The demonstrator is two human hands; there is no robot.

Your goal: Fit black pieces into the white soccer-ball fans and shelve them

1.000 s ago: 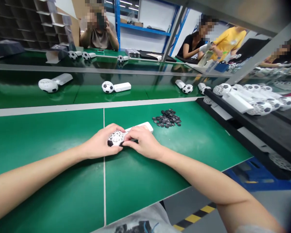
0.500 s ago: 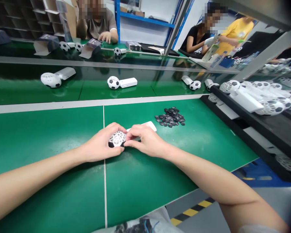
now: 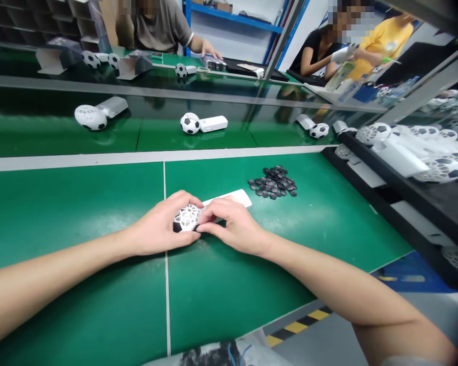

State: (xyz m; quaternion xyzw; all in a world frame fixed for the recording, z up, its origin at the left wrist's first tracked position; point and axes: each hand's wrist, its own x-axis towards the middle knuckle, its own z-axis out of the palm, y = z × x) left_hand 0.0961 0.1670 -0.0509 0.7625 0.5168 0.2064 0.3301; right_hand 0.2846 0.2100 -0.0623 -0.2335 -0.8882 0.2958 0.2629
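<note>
A white device with a round, football-patterned lattice head [image 3: 188,216] and a flat handle [image 3: 236,197] lies on the green table. My left hand [image 3: 168,221] is closed around the left side of the head, thumb in front and fingers behind. My right hand [image 3: 232,221] pinches at the head's right edge, partly covering the handle. A dark spot shows at its fingertips; I cannot tell whether it is a loose piece or set in the head. To the right behind my right hand lies a pile of small black pentagon pieces [image 3: 275,182].
Beyond a white edge, a green belt [image 3: 156,140] carries several similar devices [image 3: 213,123]. Black trays [image 3: 423,190] stacked with white devices stand at the right. Across the belt, one person [image 3: 156,30] sits near clear boxes [image 3: 213,63]; two more people are at the back right.
The belt with its devices has shifted right. Across it, the person's hand has moved right onto the clear boxes. My hands keep nearly the same hold; the camera view has shifted slightly.
</note>
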